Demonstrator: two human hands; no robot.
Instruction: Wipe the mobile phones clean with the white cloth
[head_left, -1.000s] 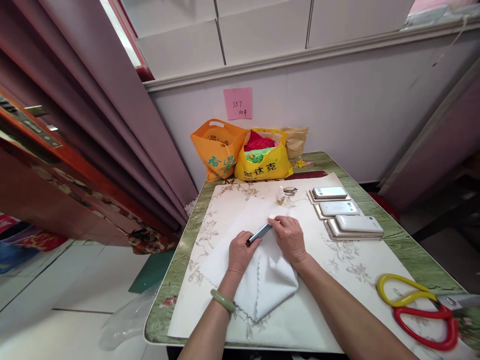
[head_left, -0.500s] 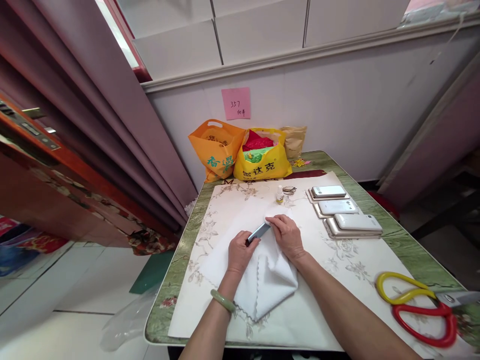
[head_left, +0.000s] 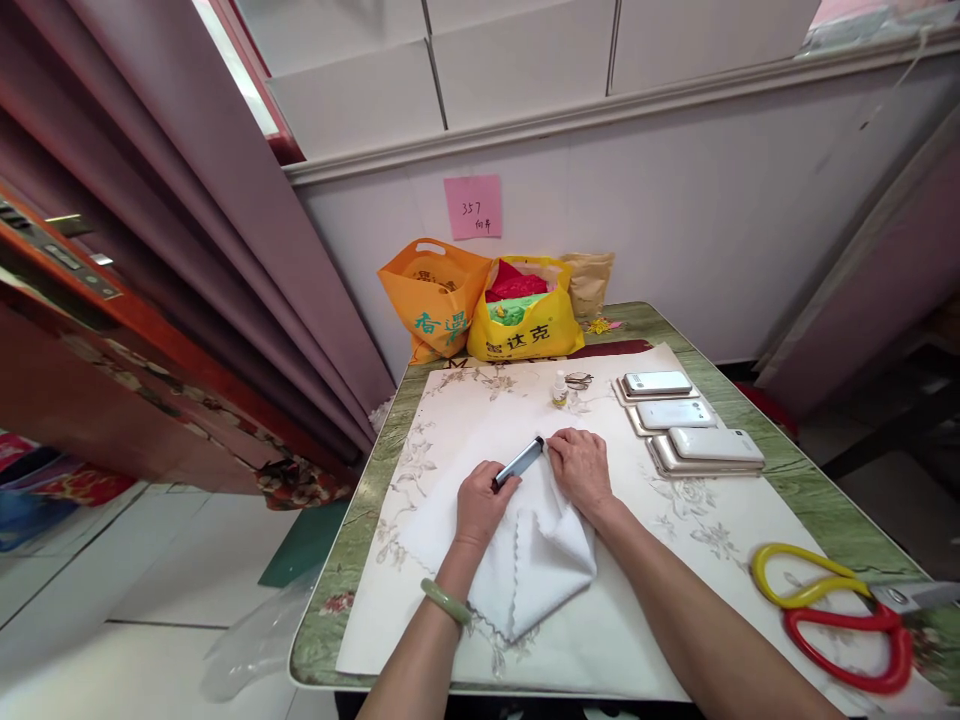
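Observation:
My left hand [head_left: 480,502] is closed on the lower end of a slim blue-grey phone [head_left: 522,462], which is tilted with its edge and part of one face toward me. A white cloth [head_left: 536,585] with a zigzag edge lies bunched beneath both hands. Just right of the phone's upper end, my right hand [head_left: 582,470] has its fingers pinched on a fold of that cloth. The right fingertips are close to the phone's dark end; whether they touch it I cannot tell.
Several phones [head_left: 716,443] lie stacked in piles at the right. A small bottle [head_left: 559,390] and glasses [head_left: 579,380] sit beyond the hands. Large scissors [head_left: 847,590] lie front right. An orange bag [head_left: 435,300] and a yellow bag [head_left: 525,325] stand at the back.
My right hand has drawn slightly right, off the phone's upper end, with the cloth. That dark end now shows. My left hand stays in place.

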